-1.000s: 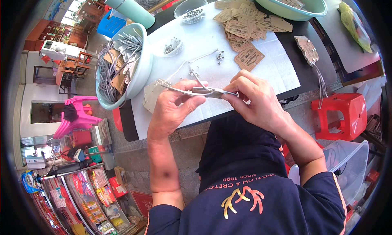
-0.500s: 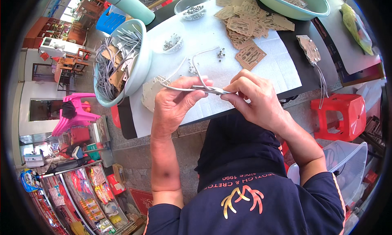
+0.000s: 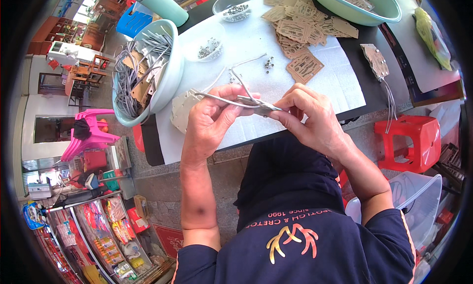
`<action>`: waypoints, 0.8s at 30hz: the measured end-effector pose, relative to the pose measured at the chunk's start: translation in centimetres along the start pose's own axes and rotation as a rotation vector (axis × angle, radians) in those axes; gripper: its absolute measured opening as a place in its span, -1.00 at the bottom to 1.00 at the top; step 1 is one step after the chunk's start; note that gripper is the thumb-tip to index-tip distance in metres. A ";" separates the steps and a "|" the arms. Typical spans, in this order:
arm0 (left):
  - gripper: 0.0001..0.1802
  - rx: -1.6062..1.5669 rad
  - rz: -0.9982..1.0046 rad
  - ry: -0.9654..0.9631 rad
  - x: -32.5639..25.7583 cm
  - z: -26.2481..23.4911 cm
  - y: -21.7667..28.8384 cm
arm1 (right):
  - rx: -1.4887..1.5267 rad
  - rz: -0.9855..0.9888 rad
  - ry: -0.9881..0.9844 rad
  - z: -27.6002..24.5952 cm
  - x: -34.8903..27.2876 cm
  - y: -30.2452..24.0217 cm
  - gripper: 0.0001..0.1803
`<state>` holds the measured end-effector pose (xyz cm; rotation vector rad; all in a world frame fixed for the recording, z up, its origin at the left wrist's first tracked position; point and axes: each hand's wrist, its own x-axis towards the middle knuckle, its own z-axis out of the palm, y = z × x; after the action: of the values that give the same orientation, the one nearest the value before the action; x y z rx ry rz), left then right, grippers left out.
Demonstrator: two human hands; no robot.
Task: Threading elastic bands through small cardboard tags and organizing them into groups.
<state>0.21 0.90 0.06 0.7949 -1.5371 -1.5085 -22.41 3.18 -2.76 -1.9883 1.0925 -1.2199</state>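
A grey cord (image 3: 224, 100) is pinched in my left hand (image 3: 209, 119), its loose lengths rising above the fingers. My right hand (image 3: 310, 117) is closed on the right end of a thin, flat greyish piece (image 3: 261, 108) that bridges both hands. The piece is seen nearly edge-on, so I cannot make out its kind. Cord crosses over it between the fingertips. Beyond my hands lie small metal fittings (image 3: 269, 63) on a white sheet (image 3: 340, 82). Partly behind my left hand is a pale card (image 3: 180, 114) with metal studs.
A pale blue basin (image 3: 170, 82) of grey cords and cards stands left. Two clear bowls (image 3: 217, 46) hold small fittings. Brown cards (image 3: 301, 30) are heaped near a green basin (image 3: 382, 15). A studded card with cords (image 3: 375, 62) lies right, above a red stool (image 3: 411, 141).
The flat piece has tilted, its right end lower, and more of it shows between my hands. My right hand has shifted slightly right. Both hands keep their grip.
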 end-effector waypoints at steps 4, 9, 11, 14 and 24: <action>-0.76 0.076 -0.037 0.048 0.0 -0.1 0.2 | 0.035 0.015 0.005 0.2 0.0 0.2 -0.82; -0.81 0.054 0.020 0.050 -0.1 0.0 0.0 | 0.049 0.000 0.016 0.2 0.0 0.0 -0.82; -0.82 0.018 0.055 0.040 -0.1 0.1 -0.1 | 0.065 -0.019 0.032 0.2 0.0 -0.2 -0.83; -0.82 -0.031 0.135 0.035 0.0 0.3 -0.4 | 0.016 -0.142 0.099 0.2 0.1 -0.3 -0.81; -0.70 0.161 0.412 -0.052 0.3 0.2 -0.6 | -0.057 -0.308 0.242 0.1 0.0 -0.2 -0.74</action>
<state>-0.12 0.67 -0.52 0.4884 -1.7513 -1.1217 -22.23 3.22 -2.66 -2.1518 0.9641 -1.6409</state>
